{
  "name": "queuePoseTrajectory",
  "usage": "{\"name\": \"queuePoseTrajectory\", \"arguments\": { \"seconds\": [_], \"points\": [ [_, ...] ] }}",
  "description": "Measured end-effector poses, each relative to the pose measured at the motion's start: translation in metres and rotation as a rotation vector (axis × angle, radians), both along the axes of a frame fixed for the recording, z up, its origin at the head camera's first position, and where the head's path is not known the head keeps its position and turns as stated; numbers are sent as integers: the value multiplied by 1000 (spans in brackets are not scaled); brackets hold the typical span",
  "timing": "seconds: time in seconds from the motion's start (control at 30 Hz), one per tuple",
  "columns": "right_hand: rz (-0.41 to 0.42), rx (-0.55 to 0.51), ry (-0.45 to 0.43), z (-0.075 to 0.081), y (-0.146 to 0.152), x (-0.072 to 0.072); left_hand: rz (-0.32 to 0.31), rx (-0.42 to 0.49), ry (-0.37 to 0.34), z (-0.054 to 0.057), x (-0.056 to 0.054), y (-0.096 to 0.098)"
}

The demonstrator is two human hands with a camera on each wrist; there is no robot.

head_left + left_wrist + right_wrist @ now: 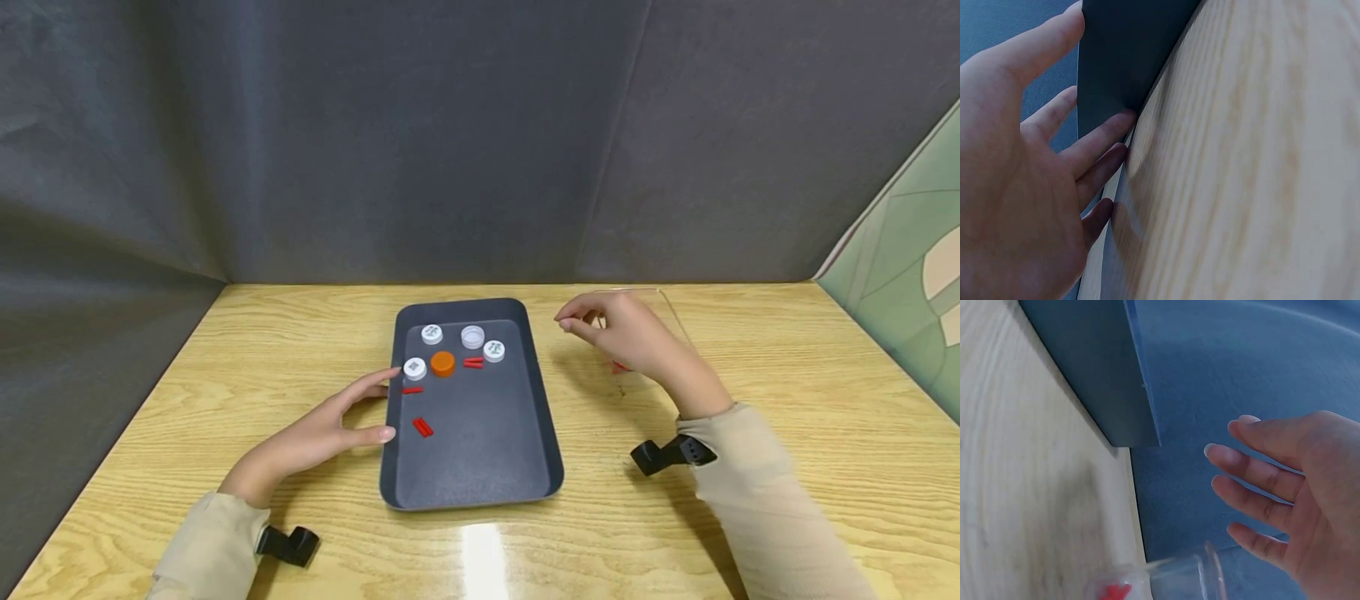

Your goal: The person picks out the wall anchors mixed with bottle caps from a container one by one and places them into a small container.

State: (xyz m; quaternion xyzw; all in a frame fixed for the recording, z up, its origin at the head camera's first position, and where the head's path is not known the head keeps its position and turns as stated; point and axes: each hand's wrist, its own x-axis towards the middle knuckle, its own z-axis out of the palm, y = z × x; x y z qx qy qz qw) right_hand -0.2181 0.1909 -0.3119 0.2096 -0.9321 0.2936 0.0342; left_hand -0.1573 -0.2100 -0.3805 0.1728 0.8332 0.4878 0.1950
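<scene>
My left hand (322,437) is at the left side of a dark grey tray (480,483), thumb and fingers spread against its wall. In the left wrist view the fingertips meet the tray's outer side. Inside the tray lie several white caps (432,334), most with grey marks on top, and an orange cap (442,363). Small red strips (422,427) are scattered near them. My right hand (622,333) hovers right of the tray, fingers loosely extended, nothing showing between thumb and fingertips. Below it stands a clear container (1179,575) with red pieces (1114,592) inside, partly hidden by the hand in the head view.
The tray and container stand on a light wood-grain table (315,333). A dark grey curtain-like wall (450,150) rises behind the table's back edge. At the far right is a green patterned panel (900,225). Black wrist cameras (288,546) sit on both sleeves.
</scene>
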Motion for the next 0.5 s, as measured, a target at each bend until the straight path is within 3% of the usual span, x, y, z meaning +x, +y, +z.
{"name": "queuePoseTrajectory", "arguments": {
  "seconds": [0.5],
  "points": [
    [66,-27,21,-10,-23,7,-2,14,-3,-1,-1,0]
  ]
}}
